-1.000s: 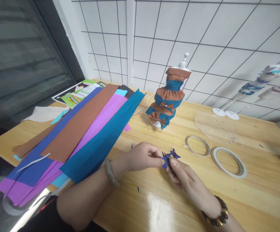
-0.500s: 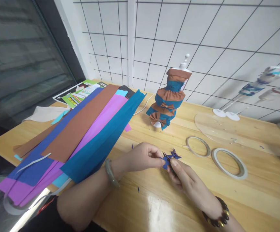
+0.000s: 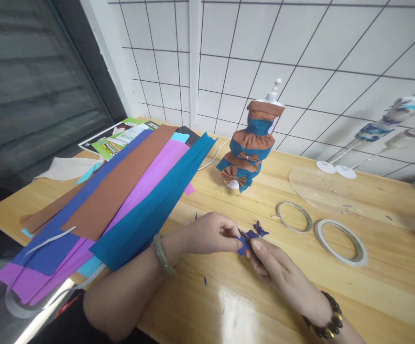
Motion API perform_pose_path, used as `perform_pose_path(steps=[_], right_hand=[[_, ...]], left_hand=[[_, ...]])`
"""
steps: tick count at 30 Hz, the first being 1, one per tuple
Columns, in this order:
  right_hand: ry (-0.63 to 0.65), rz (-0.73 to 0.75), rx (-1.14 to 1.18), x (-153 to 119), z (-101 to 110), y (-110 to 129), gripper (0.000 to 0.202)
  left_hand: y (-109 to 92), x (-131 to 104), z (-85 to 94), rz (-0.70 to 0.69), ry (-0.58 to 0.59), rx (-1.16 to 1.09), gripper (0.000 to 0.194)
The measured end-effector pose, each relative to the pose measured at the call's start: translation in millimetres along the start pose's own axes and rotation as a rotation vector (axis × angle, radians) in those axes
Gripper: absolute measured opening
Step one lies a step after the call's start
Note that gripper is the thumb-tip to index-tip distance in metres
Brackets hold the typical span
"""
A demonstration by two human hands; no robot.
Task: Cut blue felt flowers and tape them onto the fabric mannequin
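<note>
Between the fingertips of my left hand [image 3: 211,234] is a small piece of blue crepe paper [image 3: 243,246], pinched at its left side. My right hand [image 3: 275,260] is closed around small dark scissors [image 3: 245,234], whose handles are mostly hidden by the fingers. The scissor blades point up and left, against the blue paper. Just beyond the blades, crumpled blue scraps [image 3: 261,228] lie on the wooden table [image 3: 336,296].
Long crepe paper strips [image 3: 121,191] cover the table's left. A small dress form [image 3: 252,143] in brown and teal paper stands behind my hands. Two tape rolls [image 3: 360,243] lie to the right. Further stands [image 3: 336,169] are at the back right.
The scissors and the blue piece have shifted slightly left and the blades have come closer together. The scraps beyond now show apart from the piece in my fingers.
</note>
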State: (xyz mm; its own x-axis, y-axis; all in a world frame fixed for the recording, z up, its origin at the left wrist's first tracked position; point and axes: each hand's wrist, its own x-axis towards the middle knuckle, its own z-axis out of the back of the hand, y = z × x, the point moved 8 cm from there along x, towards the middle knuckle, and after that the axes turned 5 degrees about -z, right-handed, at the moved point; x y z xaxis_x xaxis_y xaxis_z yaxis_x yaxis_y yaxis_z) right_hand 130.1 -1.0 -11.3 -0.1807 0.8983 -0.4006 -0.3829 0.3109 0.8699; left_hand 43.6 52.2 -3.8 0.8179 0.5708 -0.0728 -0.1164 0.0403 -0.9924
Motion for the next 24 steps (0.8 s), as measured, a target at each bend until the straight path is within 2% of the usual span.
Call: perform_pose_path(steps=[8,24], right_hand=[[-0.011,0.054,-0.060,-0.4,1.1,2.3,0.038],[-0.002,0.036,-0.057,0.5,0.3,-0.9,0.040]], left_hand=[[-1.6,-0.6,0.9,0.010,-0.009,0.011,0.016],[-0.4,-1.3,2.0,0.031,0.018,-0.018,0.015]])
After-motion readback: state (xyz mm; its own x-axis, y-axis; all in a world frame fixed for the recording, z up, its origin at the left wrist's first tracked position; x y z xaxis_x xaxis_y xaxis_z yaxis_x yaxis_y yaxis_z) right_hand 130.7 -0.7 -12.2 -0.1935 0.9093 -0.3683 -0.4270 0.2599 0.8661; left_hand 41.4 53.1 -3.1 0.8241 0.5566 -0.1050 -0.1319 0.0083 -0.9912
